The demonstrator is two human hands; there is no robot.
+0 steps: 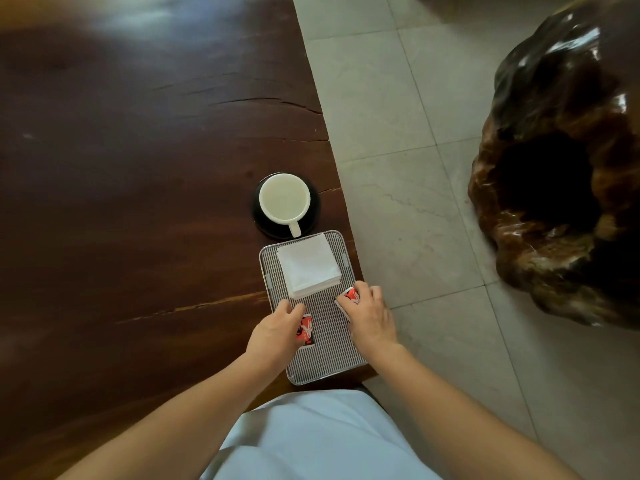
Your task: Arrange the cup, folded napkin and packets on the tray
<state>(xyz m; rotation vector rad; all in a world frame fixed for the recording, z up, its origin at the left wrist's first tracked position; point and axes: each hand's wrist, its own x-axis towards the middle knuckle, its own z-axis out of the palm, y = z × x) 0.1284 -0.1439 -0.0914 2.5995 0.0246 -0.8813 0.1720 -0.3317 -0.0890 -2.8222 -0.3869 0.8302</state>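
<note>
A striped rectangular tray (327, 362) lies near the table's right edge. A white folded napkin (307, 265) rests on its far half. Beyond the tray stands a white cup (284, 199) on a dark saucer (263, 223), both off the tray. My left hand (275, 332) presses a red packet (306, 330) flat on the tray's left side. My right hand (369, 315) grips a second red packet (351, 294) at the tray's right rim; most of that packet is hidden under the fingers.
The dark wooden table (138, 185) stretches far to the left and back. Grey floor tiles (398, 150) lie to the right of its edge. A large glossy carved wood stump (561, 174) stands on the floor at right.
</note>
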